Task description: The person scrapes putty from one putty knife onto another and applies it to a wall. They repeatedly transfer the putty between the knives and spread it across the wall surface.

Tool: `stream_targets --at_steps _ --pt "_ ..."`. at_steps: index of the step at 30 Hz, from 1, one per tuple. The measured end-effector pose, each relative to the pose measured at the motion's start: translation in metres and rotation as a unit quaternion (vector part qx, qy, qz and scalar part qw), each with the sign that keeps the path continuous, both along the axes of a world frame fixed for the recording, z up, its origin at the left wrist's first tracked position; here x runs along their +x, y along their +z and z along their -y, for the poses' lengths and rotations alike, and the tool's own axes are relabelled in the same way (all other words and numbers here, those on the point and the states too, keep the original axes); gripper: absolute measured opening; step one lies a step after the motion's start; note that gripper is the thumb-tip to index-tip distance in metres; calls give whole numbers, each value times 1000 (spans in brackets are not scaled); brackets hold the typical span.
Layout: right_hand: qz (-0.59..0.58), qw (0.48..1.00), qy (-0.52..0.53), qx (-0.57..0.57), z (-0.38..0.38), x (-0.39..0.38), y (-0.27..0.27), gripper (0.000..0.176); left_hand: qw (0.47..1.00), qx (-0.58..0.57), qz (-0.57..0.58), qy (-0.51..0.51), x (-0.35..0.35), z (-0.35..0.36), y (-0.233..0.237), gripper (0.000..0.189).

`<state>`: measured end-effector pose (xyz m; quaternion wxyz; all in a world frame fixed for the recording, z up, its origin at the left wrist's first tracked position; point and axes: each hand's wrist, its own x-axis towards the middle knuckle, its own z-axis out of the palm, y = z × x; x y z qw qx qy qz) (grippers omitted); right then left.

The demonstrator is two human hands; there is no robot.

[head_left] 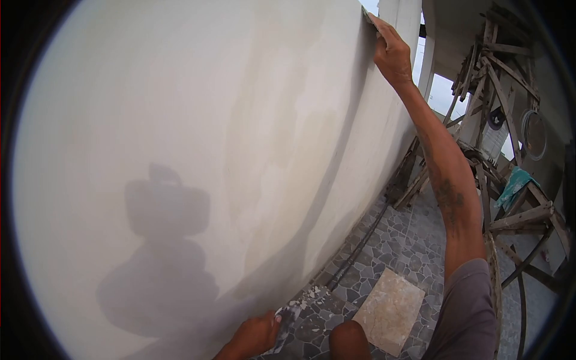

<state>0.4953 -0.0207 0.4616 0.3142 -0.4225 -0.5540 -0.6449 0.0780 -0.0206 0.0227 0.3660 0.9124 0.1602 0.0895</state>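
Observation:
My right hand [393,57] is raised high at the end of my outstretched arm. Its fingers are closed on a thin scraper [366,15], whose dark edge meets the white wall [180,90] near the top. Low in the view, my left hand [255,335] is closed around a putty knife [287,324] with white putty smeared on it; its handle is mostly hidden by the fingers. Damp-looking, darker patches run down the middle of the wall, and my shadow falls on its left part.
A beige tile or board [390,312] lies on the stone-patterned floor [414,243]. White crumbs lie by the wall base, near a dark pipe or hose [363,240]. Wooden trestles [495,78] stand at right, one with a teal cloth [516,185]. My knee [348,342] shows below.

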Motion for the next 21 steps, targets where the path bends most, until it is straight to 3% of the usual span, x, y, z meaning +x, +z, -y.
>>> stream_targets --at_steps 5,11,14,21 --pt "46 999 -2 29 -7 4 -6 52 999 37 6 4 -13 13 12 33" --pt "-14 1000 6 -20 -4 0 -28 53 997 78 3 -9 -12 17 13 30" --pt "37 999 1 2 -8 2 -36 55 997 67 -11 -37 -6 18 9 28" --pt "3 1000 11 -7 -5 -8 -57 59 993 90 -17 -72 -1 38 21 22"
